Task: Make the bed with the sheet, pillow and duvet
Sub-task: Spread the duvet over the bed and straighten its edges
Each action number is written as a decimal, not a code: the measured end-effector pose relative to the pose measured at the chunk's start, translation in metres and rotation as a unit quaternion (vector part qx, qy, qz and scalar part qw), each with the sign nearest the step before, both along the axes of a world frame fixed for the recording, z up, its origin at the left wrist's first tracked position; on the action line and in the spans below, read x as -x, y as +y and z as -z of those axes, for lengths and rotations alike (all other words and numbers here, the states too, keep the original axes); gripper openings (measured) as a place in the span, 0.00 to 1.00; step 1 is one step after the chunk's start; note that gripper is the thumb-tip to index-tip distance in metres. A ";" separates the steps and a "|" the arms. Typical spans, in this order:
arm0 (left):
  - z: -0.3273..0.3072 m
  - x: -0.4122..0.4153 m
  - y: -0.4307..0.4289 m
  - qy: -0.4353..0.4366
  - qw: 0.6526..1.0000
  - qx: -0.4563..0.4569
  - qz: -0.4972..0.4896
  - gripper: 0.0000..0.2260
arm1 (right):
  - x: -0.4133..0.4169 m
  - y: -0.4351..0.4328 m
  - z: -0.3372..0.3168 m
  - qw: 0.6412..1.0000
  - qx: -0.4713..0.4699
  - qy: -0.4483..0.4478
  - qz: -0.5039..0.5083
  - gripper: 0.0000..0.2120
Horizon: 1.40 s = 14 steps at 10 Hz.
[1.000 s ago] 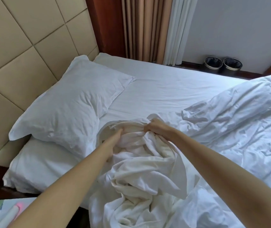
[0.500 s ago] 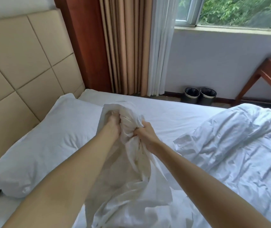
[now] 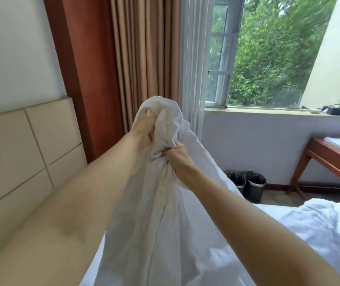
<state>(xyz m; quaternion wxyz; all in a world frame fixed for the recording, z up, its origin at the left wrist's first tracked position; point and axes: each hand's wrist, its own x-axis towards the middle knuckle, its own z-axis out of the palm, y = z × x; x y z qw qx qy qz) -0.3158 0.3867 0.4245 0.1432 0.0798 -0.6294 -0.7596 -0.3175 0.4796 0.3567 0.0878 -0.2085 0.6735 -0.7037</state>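
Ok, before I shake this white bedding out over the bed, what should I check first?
1. Left hand grips the bunched white bedding: ok.
2. Right hand grips it just below the left: ok.
3. An edge or corner found: not ok, the fabric is wadded at both hands.
4. Lower end free of the bed: cannot tell, it runs out of frame.
5. Room ahead: ok, the curtain and two bins stand past the bed.

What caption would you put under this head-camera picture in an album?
The left hand and right hand grip bunched white bedding, holding it high above the bed by the window.
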 end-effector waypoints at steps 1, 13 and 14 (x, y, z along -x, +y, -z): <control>0.058 0.045 -0.036 -0.053 0.999 0.009 -0.001 0.11 | 0.048 -0.011 0.038 0.989 -0.125 -0.017 -0.076 0.17; 0.476 -0.393 0.113 -0.613 0.747 -0.253 -0.045 0.55 | -0.338 0.202 0.381 0.834 -0.472 -0.200 -0.204 0.32; 0.463 -0.410 0.123 -0.641 0.723 -0.256 -0.023 0.47 | -0.356 0.206 0.382 0.859 -0.384 -0.310 -0.135 0.43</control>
